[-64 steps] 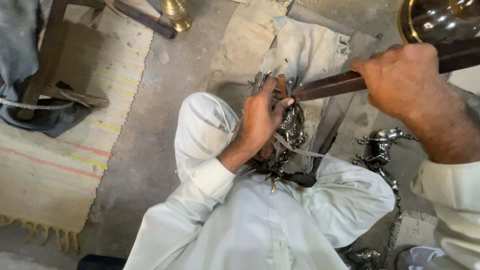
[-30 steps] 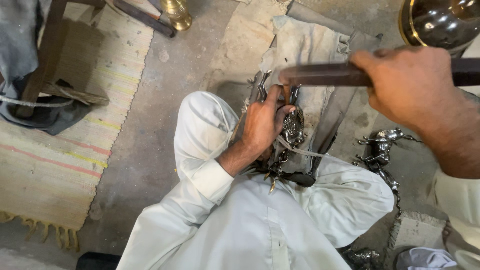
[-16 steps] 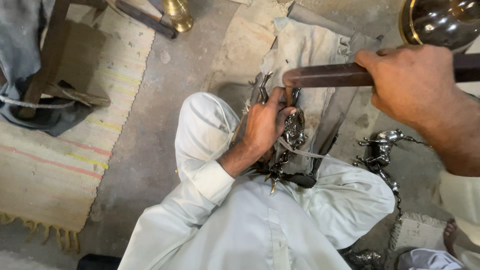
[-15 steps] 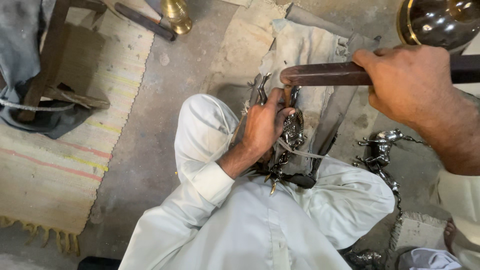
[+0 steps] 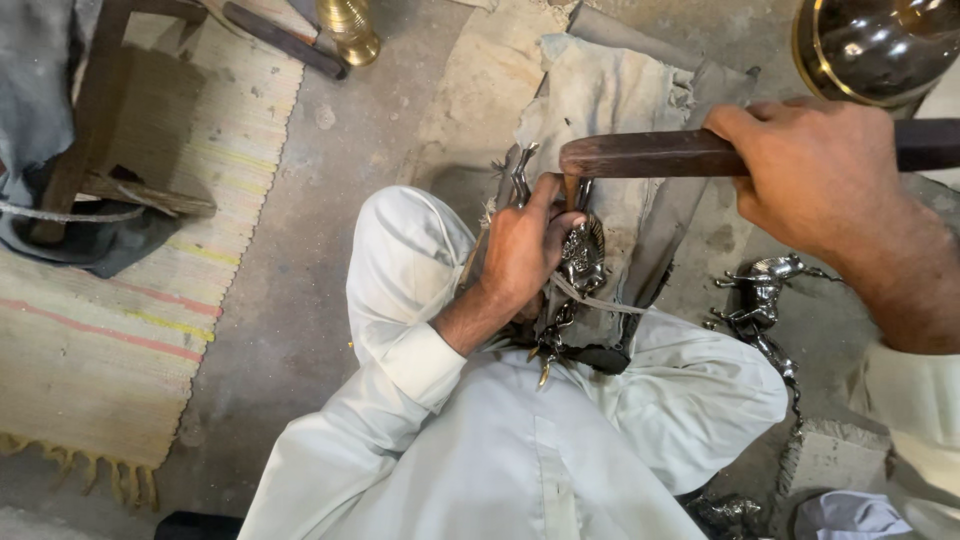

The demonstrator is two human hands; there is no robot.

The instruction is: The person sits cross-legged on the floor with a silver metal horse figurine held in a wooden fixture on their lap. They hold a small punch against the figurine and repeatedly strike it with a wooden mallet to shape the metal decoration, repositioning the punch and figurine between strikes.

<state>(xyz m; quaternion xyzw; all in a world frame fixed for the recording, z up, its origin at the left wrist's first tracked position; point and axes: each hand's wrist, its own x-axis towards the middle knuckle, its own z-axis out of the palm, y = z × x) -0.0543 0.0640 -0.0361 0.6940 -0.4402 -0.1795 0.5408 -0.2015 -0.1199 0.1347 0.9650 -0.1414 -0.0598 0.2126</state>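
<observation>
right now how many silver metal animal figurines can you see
2 clear ones: one held by the left hand on the lap, another lying on the floor at right. A shiny piece at the bottom edge may be a third.

Soft, even daylight fills the scene with only faint shadows under the white sleeve (image 5: 400, 330), a bright glare spot sits on the polished brass bowl (image 5: 880, 45) at the top right, and the close right hand (image 5: 815, 180) looks slightly soft while the floor (image 5: 300, 250) stays sharp.
</observation>
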